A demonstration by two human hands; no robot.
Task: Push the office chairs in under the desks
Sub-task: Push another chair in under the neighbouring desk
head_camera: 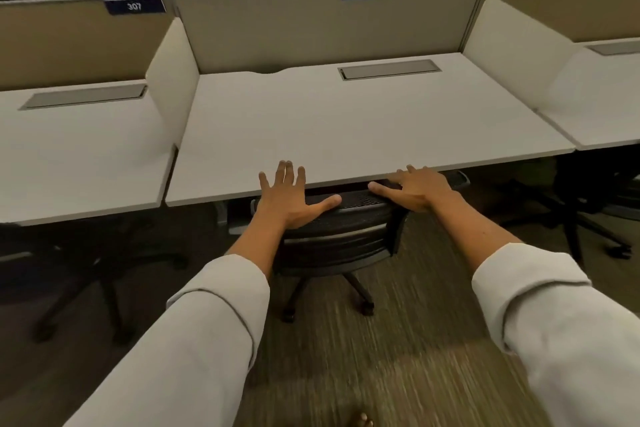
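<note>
Resting flat, splayed left hand [289, 198] and right hand [417, 188], black mesh chair [341, 236], seemingly under desk [346, 125].

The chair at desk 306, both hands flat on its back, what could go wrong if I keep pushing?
Fingers of the left hand and right hand already reach the edge of the desk, so they could get pinched against it. The top of the chair sits close under that edge and might knock it.

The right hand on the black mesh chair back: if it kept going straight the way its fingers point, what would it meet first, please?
Probably the front edge of the white rectangular desk: the right hand has its fingertips already at or under it, though depth is unclear.
</note>
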